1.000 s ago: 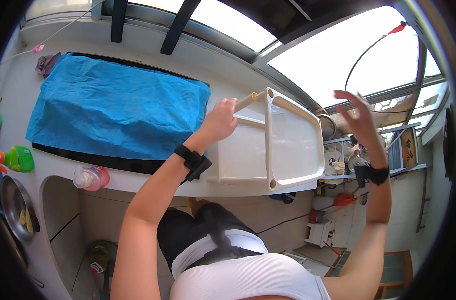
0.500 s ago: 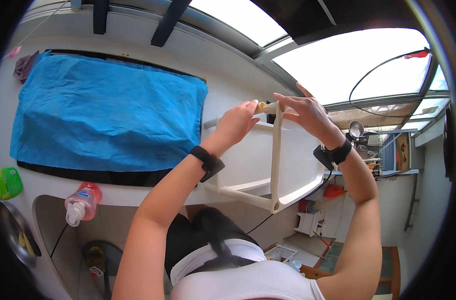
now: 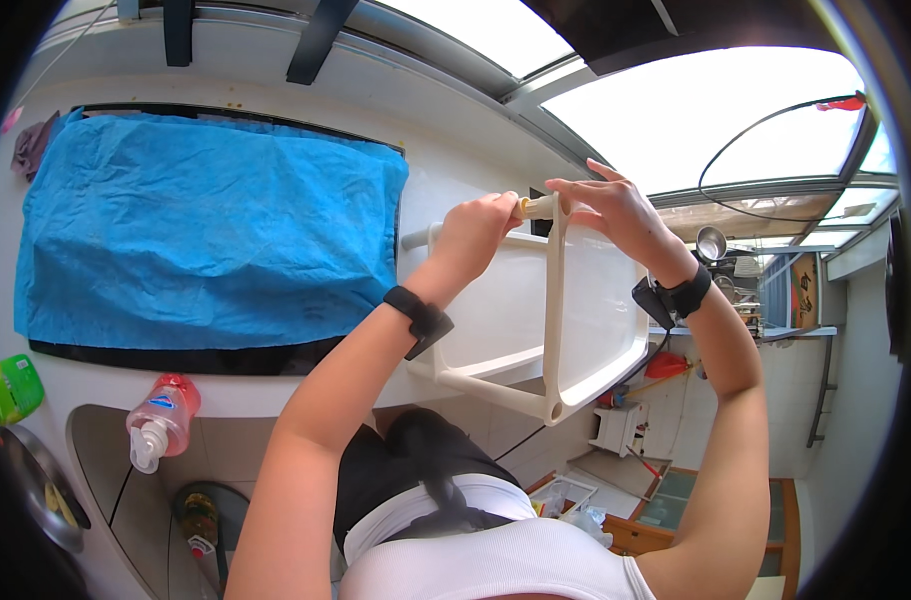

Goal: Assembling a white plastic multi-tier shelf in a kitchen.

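A cream plastic rack [image 3: 553, 310] with tray-like panels and tubular posts stands on its side on the white counter in front of me. My left hand [image 3: 479, 232] is closed round a short cream tube at the rack's far upper corner. The tube's yellowish end [image 3: 522, 208] shows beside my fingers, against the socket [image 3: 542, 207] on that corner; how deep it sits I cannot tell. My right hand [image 3: 621, 218] rests against the corner's other side, fingers stretched and spread, thumb side touching the frame. Both wrists carry black bands.
Left of the rack a blue cloth [image 3: 211, 230] covers a black-edged cooktop. Along the counter's front edge stand a pink pump bottle [image 3: 164, 415] and a green bottle [image 3: 17, 388]. A pan [image 3: 46, 490] lies lower left. Windows rise behind; metal pots [image 3: 712, 243] sit at the right.
My left fingers have curled more tightly round the tube, the hand turning slightly. My right hand stays at the corner. The whole view has shifted a little.
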`<state>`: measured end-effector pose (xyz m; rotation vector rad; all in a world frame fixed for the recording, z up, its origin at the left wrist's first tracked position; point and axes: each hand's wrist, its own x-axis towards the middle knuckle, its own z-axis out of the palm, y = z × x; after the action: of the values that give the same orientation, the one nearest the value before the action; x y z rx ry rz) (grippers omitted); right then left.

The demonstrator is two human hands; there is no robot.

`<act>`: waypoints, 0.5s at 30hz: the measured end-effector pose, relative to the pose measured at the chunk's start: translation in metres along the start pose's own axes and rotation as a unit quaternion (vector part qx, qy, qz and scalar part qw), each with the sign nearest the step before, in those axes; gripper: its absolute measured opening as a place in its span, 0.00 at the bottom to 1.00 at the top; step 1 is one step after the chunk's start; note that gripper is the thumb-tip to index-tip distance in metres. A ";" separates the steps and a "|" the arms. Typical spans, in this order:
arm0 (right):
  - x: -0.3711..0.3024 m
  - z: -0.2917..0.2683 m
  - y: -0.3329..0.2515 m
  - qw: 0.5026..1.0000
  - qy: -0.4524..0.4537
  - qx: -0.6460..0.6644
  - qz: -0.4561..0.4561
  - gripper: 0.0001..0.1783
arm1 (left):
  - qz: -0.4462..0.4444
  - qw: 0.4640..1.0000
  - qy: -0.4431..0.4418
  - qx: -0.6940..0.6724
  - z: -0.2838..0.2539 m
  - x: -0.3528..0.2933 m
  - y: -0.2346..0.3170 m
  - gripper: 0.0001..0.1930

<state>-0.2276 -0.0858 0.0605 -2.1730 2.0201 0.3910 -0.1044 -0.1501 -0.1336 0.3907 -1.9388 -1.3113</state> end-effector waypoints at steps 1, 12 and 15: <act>0.000 0.000 0.000 1.000 0.000 0.000 -0.001 0.24 | 0.000 1.000 0.001 0.000 0.000 0.000 -0.001 0.07; -0.002 -0.001 0.005 1.000 0.015 0.010 -0.001 0.22 | 0.007 1.000 -0.020 0.016 0.006 -0.002 0.003 0.05; 0.000 0.000 0.005 1.000 0.014 0.007 -0.008 0.22 | -0.002 1.000 0.011 0.008 0.006 -0.003 0.002 0.06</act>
<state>-0.2327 -0.0863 0.0604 -2.1986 2.0117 0.3455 -0.1063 -0.1437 -0.1336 0.4157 -1.9329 -1.2907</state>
